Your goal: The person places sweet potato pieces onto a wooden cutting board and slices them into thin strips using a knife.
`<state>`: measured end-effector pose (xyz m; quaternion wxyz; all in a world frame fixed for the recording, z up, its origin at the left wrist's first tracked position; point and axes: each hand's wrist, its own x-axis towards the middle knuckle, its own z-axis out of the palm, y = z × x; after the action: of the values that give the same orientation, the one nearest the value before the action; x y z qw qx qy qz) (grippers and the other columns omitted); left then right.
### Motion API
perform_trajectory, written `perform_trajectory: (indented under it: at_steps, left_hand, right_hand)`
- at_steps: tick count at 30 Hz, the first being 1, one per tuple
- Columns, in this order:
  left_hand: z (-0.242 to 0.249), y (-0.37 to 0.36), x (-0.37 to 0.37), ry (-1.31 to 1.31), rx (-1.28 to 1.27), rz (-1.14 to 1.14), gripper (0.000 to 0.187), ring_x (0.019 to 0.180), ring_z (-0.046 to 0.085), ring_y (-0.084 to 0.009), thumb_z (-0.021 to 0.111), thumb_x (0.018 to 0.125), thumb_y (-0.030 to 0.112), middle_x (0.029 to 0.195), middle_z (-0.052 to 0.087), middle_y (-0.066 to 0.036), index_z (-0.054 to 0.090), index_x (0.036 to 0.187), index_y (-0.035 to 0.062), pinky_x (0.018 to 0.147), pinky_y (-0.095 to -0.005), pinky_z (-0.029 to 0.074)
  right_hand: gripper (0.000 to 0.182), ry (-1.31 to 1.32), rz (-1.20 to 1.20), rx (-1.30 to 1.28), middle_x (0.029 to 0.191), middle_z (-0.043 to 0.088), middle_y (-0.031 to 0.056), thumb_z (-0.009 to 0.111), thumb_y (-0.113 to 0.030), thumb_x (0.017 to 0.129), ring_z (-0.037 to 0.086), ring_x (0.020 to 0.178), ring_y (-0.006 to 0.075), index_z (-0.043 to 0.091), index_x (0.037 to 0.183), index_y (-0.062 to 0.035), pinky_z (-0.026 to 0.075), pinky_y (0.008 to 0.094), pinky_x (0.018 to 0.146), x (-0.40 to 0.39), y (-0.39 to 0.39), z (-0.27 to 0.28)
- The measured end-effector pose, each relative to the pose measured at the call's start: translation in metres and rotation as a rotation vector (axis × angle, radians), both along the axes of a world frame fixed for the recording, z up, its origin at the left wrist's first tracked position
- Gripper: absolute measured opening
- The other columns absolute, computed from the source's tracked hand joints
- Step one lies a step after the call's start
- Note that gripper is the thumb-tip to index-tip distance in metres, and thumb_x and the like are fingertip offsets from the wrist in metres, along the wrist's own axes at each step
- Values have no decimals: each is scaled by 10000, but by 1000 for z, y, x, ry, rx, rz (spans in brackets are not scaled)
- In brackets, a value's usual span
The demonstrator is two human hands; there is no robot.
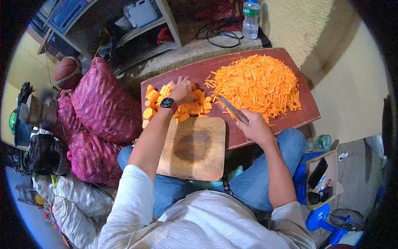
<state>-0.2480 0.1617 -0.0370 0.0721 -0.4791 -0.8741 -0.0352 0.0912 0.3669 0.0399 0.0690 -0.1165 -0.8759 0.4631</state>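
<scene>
My left hand (183, 89), with a dark watch (167, 103) on its wrist, is down among peeled orange vegetable chunks (188, 108) at the table's left end. Its fingers curl downward and their tips are hidden, so what they grip does not show. In my right hand (258, 128) is a knife (234, 109), its blade pointing up and left beside a big heap of thin orange vegetable strips (259, 83). A wooden cutting board (172, 159) with a dark, worn middle rests across my lap, against the table's near edge.
The dark red table (304, 111) carries both piles. Stuffed pink mesh sacks (105, 106) and a basketball (68, 73) are on the left, with white sacks (83, 195) below. A water bottle (251, 20) stands behind the table. A box (325, 178) and blue fan (327, 222) are right.
</scene>
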Motion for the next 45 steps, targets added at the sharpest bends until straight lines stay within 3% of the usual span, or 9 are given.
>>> perform_trajectory:
  at_steps: [6, 11, 15, 22, 29, 34, 40, 42, 45]
  left_hand:
    - [62, -3, 42, -170, 37, -11, 244, 1209, 636, -358, 824, 826, 266, 1175, 753, -111, 762, 1027, 141, 835, -605, 445]
    - [62, -17, 60, -239, 370, -121, 198, 831, 718, -403, 760, 908, 123, 912, 754, -201, 774, 1085, 36, 793, -473, 535]
    - [78, -34, 83, -357, 455, -63, 199, 979, 710, -406, 783, 900, 86, 995, 755, -204, 782, 1079, 0, 910, -504, 511]
    - [80, -62, 122, -164, 723, -101, 199, 953, 689, -365, 774, 871, -21, 1009, 724, -158, 760, 1066, 18, 830, -453, 552]
    - [69, -123, 192, -51, 344, -240, 305, 1105, 652, -368, 700, 814, -3, 1139, 663, -169, 744, 1113, 42, 1026, -501, 511]
    - [59, -150, 202, -212, 407, -158, 381, 1203, 637, -389, 703, 790, -22, 1233, 641, -188, 748, 1161, 48, 1065, -501, 506]
    - [55, -153, 199, -236, 425, -103, 435, 1247, 609, -392, 694, 782, -31, 1282, 641, -186, 738, 1207, 51, 1093, -509, 486]
    - [57, -154, 202, -275, 463, -77, 451, 1269, 591, -388, 690, 783, -21, 1285, 642, -179, 726, 1230, 30, 1105, -506, 473]
    - [64, -156, 208, -162, 459, 41, 432, 1258, 590, -376, 698, 793, 13, 1268, 641, -172, 720, 1225, 10, 1125, -500, 448]
  right_hand:
    - [318, 38, -8, 4, 758, 622, 86, 763, -115, 927, 584, 700, 172, 709, 1209, 22, 514, 387, 681, -3, 1, -10]
    - [341, -4, -16, -54, 776, 623, 61, 769, -115, 925, 572, 713, 151, 715, 1235, 17, 511, 361, 686, -2, -2, -1]
    - [279, 0, -26, -53, 731, 593, 157, 743, -163, 940, 597, 673, 259, 708, 1149, 19, 512, 423, 678, -3, -2, -2]
    - [302, -11, -46, -73, 718, 562, 124, 769, -158, 935, 562, 672, 216, 710, 1173, 19, 499, 413, 669, -2, -9, -2]
    - [345, -66, -49, -12, 742, 578, 152, 782, -162, 933, 584, 673, 245, 705, 1217, 17, 507, 412, 676, -1, -17, 7]
    - [360, 30, -7, 133, 790, 639, 183, 781, -164, 933, 647, 710, 244, 699, 1236, 11, 528, 416, 698, 5, -26, 7]
    - [425, 137, -44, 56, 1047, 779, 131, 762, -93, 957, 736, 962, 187, 673, 1344, 58, 581, 349, 872, 29, -56, 32]
    - [470, 2, -20, -384, 1213, 765, 94, 734, -36, 969, 716, 1093, 173, 627, 1408, 95, 565, 331, 975, 39, -66, 36]
    - [509, -9, 73, -412, 1238, 738, 73, 726, -13, 970, 694, 1107, 148, 598, 1452, 92, 553, 316, 987, 50, -82, 32]
